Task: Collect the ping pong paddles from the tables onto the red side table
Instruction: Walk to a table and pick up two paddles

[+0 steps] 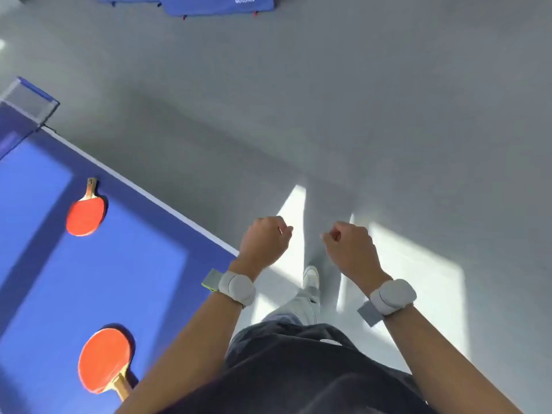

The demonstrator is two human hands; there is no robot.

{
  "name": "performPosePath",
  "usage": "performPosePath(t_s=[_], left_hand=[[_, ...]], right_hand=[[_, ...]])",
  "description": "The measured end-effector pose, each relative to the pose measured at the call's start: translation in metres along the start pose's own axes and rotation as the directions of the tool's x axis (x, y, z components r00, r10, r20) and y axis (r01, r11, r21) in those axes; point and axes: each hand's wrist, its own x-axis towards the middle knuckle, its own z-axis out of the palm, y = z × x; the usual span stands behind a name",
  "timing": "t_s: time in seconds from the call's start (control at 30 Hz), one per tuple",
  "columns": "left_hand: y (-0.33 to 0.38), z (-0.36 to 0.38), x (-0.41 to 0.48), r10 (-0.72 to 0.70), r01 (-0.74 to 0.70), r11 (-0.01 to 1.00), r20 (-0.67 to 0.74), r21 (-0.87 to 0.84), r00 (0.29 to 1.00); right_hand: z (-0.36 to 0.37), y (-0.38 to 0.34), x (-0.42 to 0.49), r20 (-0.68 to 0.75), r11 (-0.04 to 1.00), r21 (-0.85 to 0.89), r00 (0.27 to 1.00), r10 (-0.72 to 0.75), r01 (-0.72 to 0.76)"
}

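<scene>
On the blue table at the left of the view lie two red-faced paddles, both flat with the rubber up: the far paddle rests near the side line with its handle pointing away towards the net, and the near paddle sits close to the person's left forearm with its wooden handle pointing towards the body. Neither is touched. The left hand hovers just past the table's corner and the right hand is beside it over the grey floor; the two are a little apart, each with fingers curled into a loose fist around nothing. A pale band sits on each wrist, and one light shoe shows below the hands. As a judgement, the collecting is not begun as far as this table goes: both paddles are yet to be picked up and carried off. The red side table is out of view, so whether anything already lies on it cannot be told. No box, tray or other holder shows. A second blue table edges in at the top, with too little visible to tell what it bears.
</scene>
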Motion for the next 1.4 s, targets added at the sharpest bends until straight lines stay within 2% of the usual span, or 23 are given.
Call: performPosePath(t_s=[0.07, 0.17, 0.4, 0.6, 0.8, 0.93, 1.03, 1.13, 1.3, 1.33, 1.4], left_hand=[[0.0, -0.002, 0.023, -0.052, 0.051, 0.996, -0.015, -0.077, 0.999], [0.005, -0.016, 0.085, -0.127, 0.124, 0.986, -0.02, -0.113, 0.992], [0.016, -0.065, 0.219, -0.132, 0.121, 0.983, -0.077, -0.138, 0.988], [-0.016, -0.102, 0.323, -0.259, 0.233, 0.961, -0.188, -0.15, 0.947], [-0.041, -0.137, 0.414, -0.371, 0.347, 0.927, -0.206, -0.144, 0.905], [-0.058, -0.177, 0.459, -0.487, 0.434, 0.868, -0.252, -0.24, 0.836], [-0.099, -0.209, 0.487, -0.625, 0.547, 0.779, -0.307, -0.306, 0.718], [-0.138, -0.232, 0.5, -0.722, 0.613, 0.69, -0.314, -0.385, 0.616], [-0.223, -0.27, 0.533, -0.803, 0.653, 0.596, -0.366, -0.467, 0.47], [-0.229, -0.275, 0.537, -0.8, 0.648, 0.6, -0.369, -0.47, 0.473], [-0.265, -0.291, 0.553, -0.816, 0.643, 0.577, -0.379, -0.503, 0.436]], right_hand=[[-0.004, -0.006, 0.028, 0.003, 0.999, 0.045, 1.0, 0.001, -0.001], [-0.016, -0.029, 0.1, 0.057, 1.0, -0.007, 0.998, -0.02, 0.021], [-0.043, -0.077, 0.262, 0.076, 0.983, -0.082, 0.985, -0.156, 0.162], [-0.023, -0.128, 0.384, 0.184, 0.953, -0.115, 0.948, -0.258, 0.282], [-0.001, -0.196, 0.507, 0.258, 0.911, -0.091, 0.893, -0.368, 0.402], [0.026, -0.272, 0.582, 0.359, 0.875, -0.009, 0.819, -0.448, 0.483], [0.062, -0.344, 0.624, 0.481, 0.818, 0.036, 0.707, -0.518, 0.575], [0.086, -0.399, 0.647, 0.546, 0.783, 0.078, 0.631, -0.552, 0.617], [0.152, -0.491, 0.691, 0.619, 0.661, 0.082, 0.482, -0.62, 0.746], [0.156, -0.5, 0.694, 0.626, 0.657, 0.087, 0.472, -0.621, 0.749], [0.184, -0.539, 0.709, 0.642, 0.631, 0.085, 0.442, -0.626, 0.771]])
